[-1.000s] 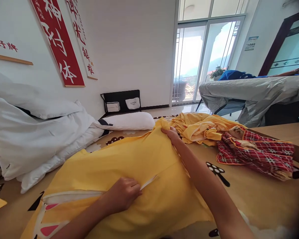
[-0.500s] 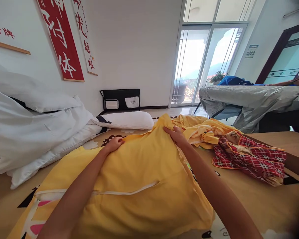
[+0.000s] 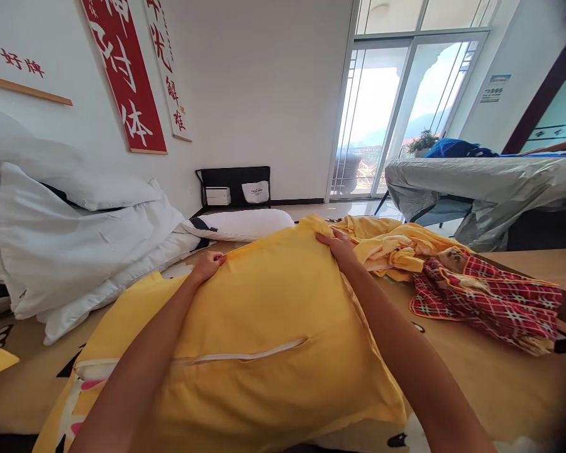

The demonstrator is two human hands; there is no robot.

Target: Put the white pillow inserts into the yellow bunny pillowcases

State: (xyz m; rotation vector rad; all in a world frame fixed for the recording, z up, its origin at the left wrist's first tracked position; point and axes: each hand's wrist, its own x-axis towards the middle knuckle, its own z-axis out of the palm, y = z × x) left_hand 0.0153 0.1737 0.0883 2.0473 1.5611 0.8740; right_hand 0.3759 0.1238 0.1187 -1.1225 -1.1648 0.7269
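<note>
A yellow pillowcase point(image 3: 259, 296) spreads across the bed in front of me, with a pale zip line running along its near part. It looks filled out, though whatever is inside is hidden. At the far left part of its top edge, my left hand point(image 3: 209, 265) is closed on the cloth. My right hand point(image 3: 338, 248) pinches the far right corner, thumb and fingers around the fabric. Between both hands the far edge is pulled fairly taut. Pink and white patterning shows beneath my left forearm.
White pillows point(image 3: 89, 245) are heaped on the left, and a white bolster point(image 3: 249, 223) lies beyond. To the right are crumpled yellow fabric point(image 3: 396, 242) and a red plaid cloth point(image 3: 495, 296) on the patterned tan sheet point(image 3: 453, 371). A plastic-covered table point(image 3: 490, 182) stands behind.
My left hand has moved slightly left and nearer along the edge. The pillowcase's far edge is straighter and its top smoother. The view has turned a little left.
</note>
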